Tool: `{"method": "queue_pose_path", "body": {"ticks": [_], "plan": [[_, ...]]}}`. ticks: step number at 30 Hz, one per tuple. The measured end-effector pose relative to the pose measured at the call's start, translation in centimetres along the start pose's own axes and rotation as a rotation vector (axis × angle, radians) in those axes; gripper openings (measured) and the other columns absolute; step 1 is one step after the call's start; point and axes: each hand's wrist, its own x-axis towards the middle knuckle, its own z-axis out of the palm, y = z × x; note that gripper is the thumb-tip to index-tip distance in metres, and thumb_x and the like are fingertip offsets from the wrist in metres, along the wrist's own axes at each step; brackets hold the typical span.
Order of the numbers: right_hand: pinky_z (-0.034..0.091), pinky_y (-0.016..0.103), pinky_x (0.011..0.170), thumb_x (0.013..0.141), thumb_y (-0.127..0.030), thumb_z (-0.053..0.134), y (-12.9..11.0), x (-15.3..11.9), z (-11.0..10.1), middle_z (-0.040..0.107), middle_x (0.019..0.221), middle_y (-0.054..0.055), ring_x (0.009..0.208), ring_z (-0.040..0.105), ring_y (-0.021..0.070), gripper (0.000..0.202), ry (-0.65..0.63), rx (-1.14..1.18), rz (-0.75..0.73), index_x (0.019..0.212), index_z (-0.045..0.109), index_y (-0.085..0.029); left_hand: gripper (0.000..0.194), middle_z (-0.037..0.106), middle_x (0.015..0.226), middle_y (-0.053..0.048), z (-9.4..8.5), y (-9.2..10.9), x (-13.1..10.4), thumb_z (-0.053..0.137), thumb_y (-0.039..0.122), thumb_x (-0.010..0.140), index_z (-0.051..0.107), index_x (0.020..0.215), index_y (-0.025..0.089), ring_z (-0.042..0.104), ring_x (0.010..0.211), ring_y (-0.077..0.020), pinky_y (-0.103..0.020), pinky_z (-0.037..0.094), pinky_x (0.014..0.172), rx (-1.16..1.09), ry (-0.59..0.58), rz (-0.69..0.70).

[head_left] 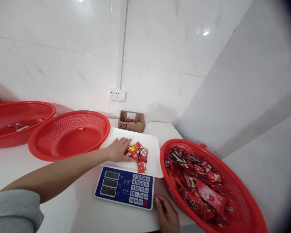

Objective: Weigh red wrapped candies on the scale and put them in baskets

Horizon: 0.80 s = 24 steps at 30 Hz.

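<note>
Left hand lies flat, palm down, fingers spread and loose on the white weighing tray, fingertips touching the small heap of red snack packets near the tray's front edge; nothing is clasped, the hand only rests against them. Left arm stretched long across the white worktop from the near left corner, grey sleeve at the elbow. Right hand rests knuckles-up on the worktop at its near edge, just beside the front right corner of the blue scale; fingers lightly curled, holding nothing. Scale displays look dark, reading not legible. Progress, as judged: a handful of packets on the tray; the right-hand red basket is well filled with packets, so most remains. The middle red basket, left of the tray, holds a single packet; the far-left red basin holds a few. Cardboard box stands behind the tray against the wall.
</note>
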Motion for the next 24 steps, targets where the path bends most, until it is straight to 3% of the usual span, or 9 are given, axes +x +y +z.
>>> {"method": "queue_pose_path", "body": {"ticks": [5, 9, 14, 20, 22, 24], "plan": [[0.053, 0.02, 0.067, 0.081, -0.053, 0.055, -0.3, -0.1, 0.4, 0.073, 0.08, 0.005, 0.074, 0.069, 0.0186, 0.037, 0.047, 0.025, 0.008, 0.079, 0.072, -0.02, 0.045, 0.058, 0.116, -0.017, -0.1, -0.6, -0.3, 0.049, 0.047, 0.086, 0.055, 0.115, 0.014, 0.052, 0.112, -0.0312, -0.042, 0.041, 0.093, 0.055, 0.076, 0.028], [0.053, 0.021, 0.066, 0.081, -0.055, 0.054, -0.5, 0.0, 0.4, 0.074, 0.079, 0.006, 0.074, 0.069, 0.0194, 0.039, 0.032, 0.001, 0.006, 0.079, 0.072, -0.02, 0.023, 0.062, 0.104, -0.012, -0.4, -1.1, -1.3, 0.046, 0.032, 0.089, 0.059, 0.098, 0.017, 0.058, 0.101, -0.0258, -0.034, 0.046, 0.08, 0.07, 0.08, 0.002], [0.052, 0.02, 0.068, 0.082, -0.053, 0.053, -1.0, -0.2, 0.4, 0.073, 0.081, 0.006, 0.074, 0.067, 0.0185, 0.038, 0.033, 0.047, 0.014, 0.079, 0.071, -0.02, 0.023, 0.064, 0.099, -0.01, -2.7, -2.9, -3.3, 0.042, 0.035, 0.089, 0.056, 0.092, 0.018, 0.062, 0.09, -0.0234, -0.03, 0.046, 0.066, 0.052, 0.18, -0.181], [0.052, 0.02, 0.067, 0.083, -0.05, 0.054, -0.5, -0.2, 0.4, 0.073, 0.081, 0.006, 0.073, 0.067, 0.018, 0.036, 0.029, 0.059, 0.008, 0.081, 0.072, -0.019, 0.032, 0.063, 0.09, -0.012, -5.7, -7.6, -6.7, 0.036, 0.045, 0.088, 0.053, 0.082, 0.019, 0.062, 0.079, -0.029, -0.035, 0.045, 0.056, 0.075, 0.336, -0.463], [0.052, 0.02, 0.068, 0.084, -0.049, 0.053, -0.2, -0.1, 0.3, 0.073, 0.083, 0.007, 0.075, 0.068, 0.0185, 0.035, 0.024, 0.046, -0.004, 0.083, 0.072, -0.019, 0.031, 0.063, 0.094, -0.015, -5.5, -8.5, -7.1, 0.039, 0.043, 0.087, 0.056, 0.088, 0.017, 0.061, 0.087, -0.0327, -0.04, 0.048, 0.064, 0.086, 0.345, -0.46], [0.053, 0.02, 0.068, 0.085, -0.048, 0.052, 0.0, 0.1, 0.2, 0.074, 0.086, 0.008, 0.077, 0.069, 0.0194, 0.035, -0.012, 0.018, -0.022, 0.084, 0.072, -0.019, 0.036, 0.06, 0.111, -0.019, -4.9, -8.5, -6.9, 0.043, 0.042, 0.086, 0.056, 0.103, 0.014, 0.054, 0.107, -0.0363, -0.047, 0.046, 0.083, 0.094, 0.356, -0.397]]}}
